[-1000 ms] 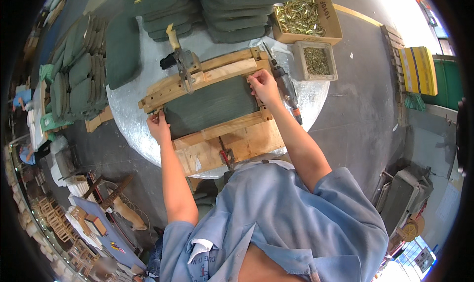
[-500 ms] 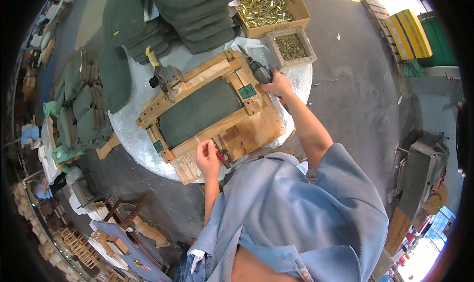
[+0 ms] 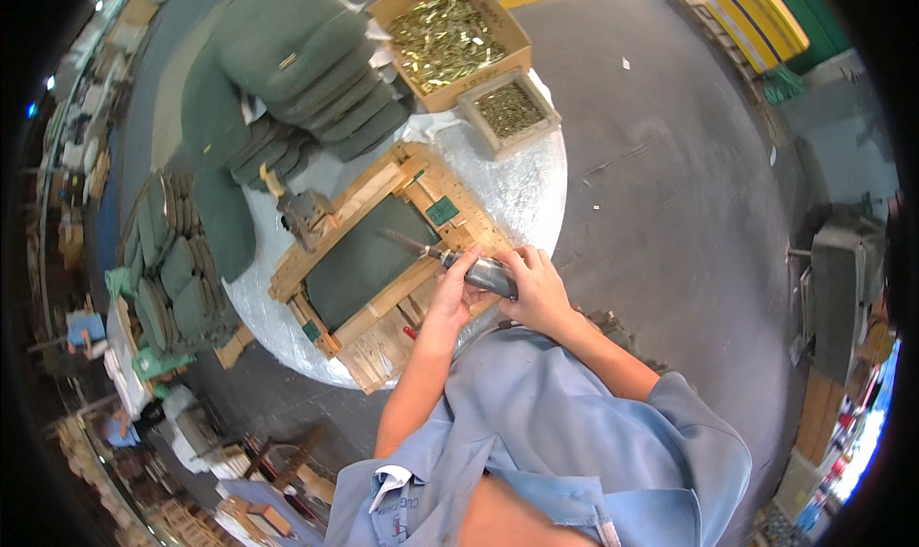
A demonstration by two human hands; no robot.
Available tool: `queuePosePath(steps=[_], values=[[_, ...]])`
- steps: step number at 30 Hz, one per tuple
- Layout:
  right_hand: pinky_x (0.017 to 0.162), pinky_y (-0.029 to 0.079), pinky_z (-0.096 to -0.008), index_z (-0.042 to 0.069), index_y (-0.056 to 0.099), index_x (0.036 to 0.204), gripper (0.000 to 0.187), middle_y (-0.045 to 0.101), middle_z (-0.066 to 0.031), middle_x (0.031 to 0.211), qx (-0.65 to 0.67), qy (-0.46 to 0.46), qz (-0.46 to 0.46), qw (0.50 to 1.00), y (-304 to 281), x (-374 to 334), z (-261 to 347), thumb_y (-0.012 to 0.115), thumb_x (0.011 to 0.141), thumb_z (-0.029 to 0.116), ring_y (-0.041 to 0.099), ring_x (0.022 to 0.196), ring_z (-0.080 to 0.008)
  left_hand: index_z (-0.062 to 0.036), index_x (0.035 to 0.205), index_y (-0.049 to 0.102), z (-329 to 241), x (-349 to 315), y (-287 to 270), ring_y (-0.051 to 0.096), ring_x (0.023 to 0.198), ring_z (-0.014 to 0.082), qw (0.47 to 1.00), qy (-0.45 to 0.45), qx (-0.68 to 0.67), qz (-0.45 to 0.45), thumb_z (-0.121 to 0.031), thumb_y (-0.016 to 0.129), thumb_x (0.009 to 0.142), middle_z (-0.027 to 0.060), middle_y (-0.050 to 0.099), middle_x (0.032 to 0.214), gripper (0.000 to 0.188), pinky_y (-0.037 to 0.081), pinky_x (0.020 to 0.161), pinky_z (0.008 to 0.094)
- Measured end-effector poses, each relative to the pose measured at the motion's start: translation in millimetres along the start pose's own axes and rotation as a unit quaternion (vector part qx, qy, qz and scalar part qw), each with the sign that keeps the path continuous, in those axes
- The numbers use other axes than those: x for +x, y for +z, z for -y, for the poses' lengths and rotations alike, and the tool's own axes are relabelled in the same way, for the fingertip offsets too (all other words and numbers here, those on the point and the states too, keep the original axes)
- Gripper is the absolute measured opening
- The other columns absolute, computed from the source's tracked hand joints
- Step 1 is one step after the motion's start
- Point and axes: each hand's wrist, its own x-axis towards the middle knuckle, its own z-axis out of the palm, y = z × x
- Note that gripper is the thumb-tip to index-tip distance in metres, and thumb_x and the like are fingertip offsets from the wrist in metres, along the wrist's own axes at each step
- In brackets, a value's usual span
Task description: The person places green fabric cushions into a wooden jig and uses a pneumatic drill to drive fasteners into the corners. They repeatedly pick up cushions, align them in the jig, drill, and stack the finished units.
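Note:
A dark grey power drill (image 3: 492, 279) is held in front of my body, above the near right side of the wooden frame. Its long thin bit points left over a dark green pad (image 3: 362, 269). My right hand (image 3: 538, 289) is wrapped round the drill's rear body. My left hand (image 3: 454, 293) is closed at its front end, by the chuck, with the fingertips partly hidden. The pad lies inside the wooden frame (image 3: 356, 200), which has green patches at its ends. A metal clamp (image 3: 304, 217) with a yellowish handle sits on the frame's far left side.
Stacked green cushions (image 3: 287, 44) stand at the back left. Beside them are a cardboard box (image 3: 476, 89) of brass-coloured metal pieces and a smaller tray (image 3: 528, 137) of tiny fasteners. A red-handled tool (image 3: 412, 333) lies by the frame's near edge. Plastic film covers the round table (image 3: 541, 198).
My right hand has lifted the drill from the frame's right end and brought it toward my body. My left hand has moved right, onto the drill's front. The view has turned.

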Motion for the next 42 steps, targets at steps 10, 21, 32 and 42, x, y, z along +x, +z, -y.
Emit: queuePosePath(steps=[10,21,32,42], values=[[0.087,0.054,-0.035,0.006,0.071,0.112,0.034,0.064,-0.0057,0.12,0.29,0.123,-0.01,0.949,0.2,-5.1,-1.7,0.09,0.089,0.023,0.063,0.108,-0.0162,-0.0184,0.107,0.068,-44.7,4.5,51.5,0.072,0.079,0.0171,0.983,0.074,-0.165,0.011,-0.044,0.074,0.1,0.0023,0.077,0.096,0.027,0.059,0.064,0.0314],[0.115,0.048,-0.0454,0.012,0.018,0.173,0.108,0.048,-0.0163,0.159,0.657,0.022,-0.071,0.75,21.7,88.4,-15.0,0.088,0.091,0.022,0.058,0.135,-0.0258,-0.0158,0.121,0.065,-86.5,-41.6,92.9,0.074,0.1,0.0198,0.975,0.083,-0.18,0.097,-0.043,0.069,0.105,0.0083,0.074,0.122,0.032,0.062,0.07,0.0331],[0.096,0.064,-0.0434,0.011,0.045,0.154,0.069,0.062,-0.0197,0.141,0.459,0.159,-0.315,0.815,-17.8,163.9,-81.3,0.081,0.096,0.016,0.069,0.121,-0.0304,-0.0072,0.14,0.059,-47.6,-36.9,-78.0,0.074,0.103,0.0192,0.976,0.077,0.169,-0.111,-0.039,0.07,0.106,0.0105,0.073,0.121,0.048,0.057,0.08,0.0306],[0.102,0.057,-0.0373,0.006,0.06,0.144,0.065,0.071,-0.0176,0.127,0.295,0.119,-0.361,0.876,5.8,239.0,-164.2,0.09,0.088,0.016,0.072,0.112,-0.0225,-0.0072,0.13,0.061,3.5,-49.3,-111.7,0.074,0.101,0.0208,0.977,0.088,0.014,-0.193,-0.038,0.067,0.108,0.0136,0.073,0.121,0.039,0.06,0.077,0.0331]])
